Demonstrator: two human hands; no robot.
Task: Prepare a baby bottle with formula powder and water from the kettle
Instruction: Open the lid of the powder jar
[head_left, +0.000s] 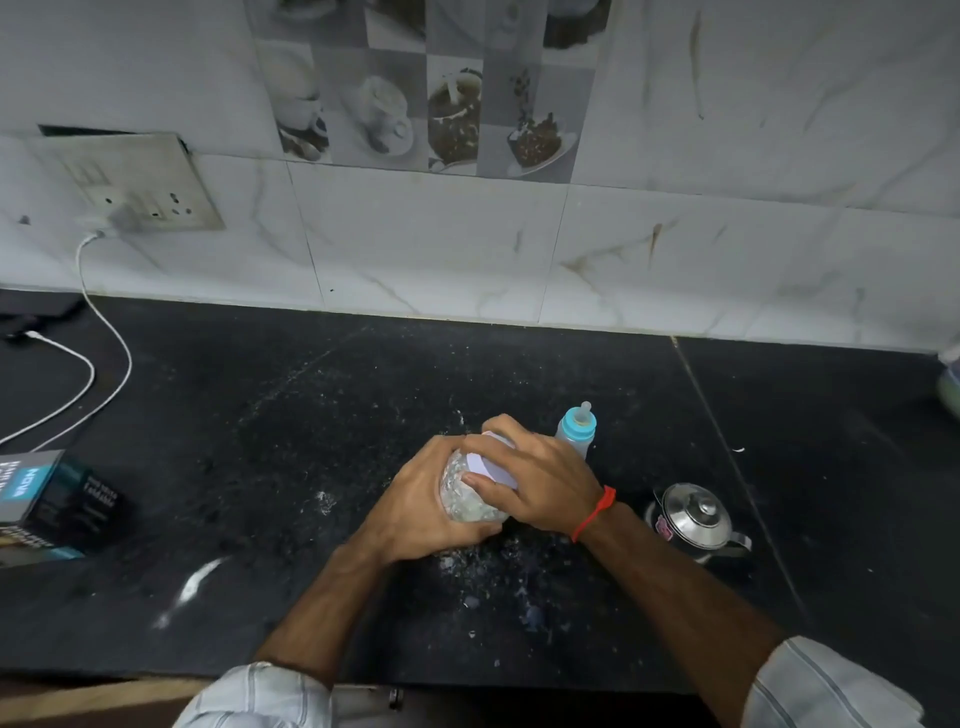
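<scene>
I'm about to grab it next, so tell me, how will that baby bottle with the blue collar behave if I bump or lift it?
The baby bottle stands tall and narrow beside the right hand, so a nudge would probably tip it, and then it may roll. It looks like clear plastic, likely light and not fragile.

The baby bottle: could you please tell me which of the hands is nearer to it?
Right. The right hand, on the jar lid, sits just beside the baby bottle; the left hand grips the jar's far side.
</scene>
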